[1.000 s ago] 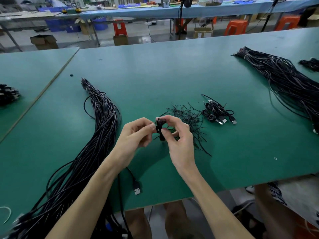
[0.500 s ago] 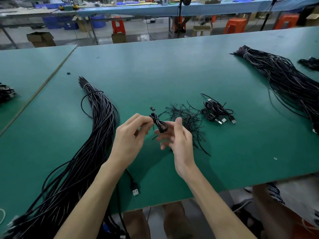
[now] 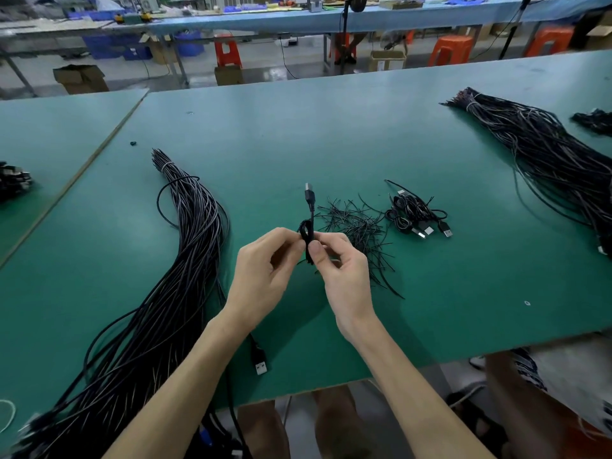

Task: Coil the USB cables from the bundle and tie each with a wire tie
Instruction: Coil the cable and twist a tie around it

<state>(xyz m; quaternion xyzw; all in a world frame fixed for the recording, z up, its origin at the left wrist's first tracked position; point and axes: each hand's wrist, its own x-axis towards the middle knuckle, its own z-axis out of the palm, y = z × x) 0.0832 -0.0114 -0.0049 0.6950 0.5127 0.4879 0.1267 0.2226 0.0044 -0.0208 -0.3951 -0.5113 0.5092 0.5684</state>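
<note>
A small coiled black USB cable (image 3: 307, 226) is held above the green table (image 3: 331, 134), its plug end sticking straight up. My left hand (image 3: 265, 273) pinches the coil from the left. From the right, my right hand (image 3: 344, 270) pinches it with thumb and fingers. A long bundle of black USB cables (image 3: 172, 260) lies to the left, running off the near edge. A loose heap of black wire ties (image 3: 357, 226) lies just behind my right hand. Beside the heap sits a small pile of coiled, tied cables (image 3: 417, 213).
A second big bundle of black cables (image 3: 546, 154) stretches along the right side. One loose USB plug (image 3: 260, 361) lies near the front edge under my left forearm. More dark parts (image 3: 13, 180) sit on the neighbouring table. Orange stools and benches stand beyond.
My right hand, loose half a second ago, has closed on the coil again. The cable's plug end now stands upright above both hands.
</note>
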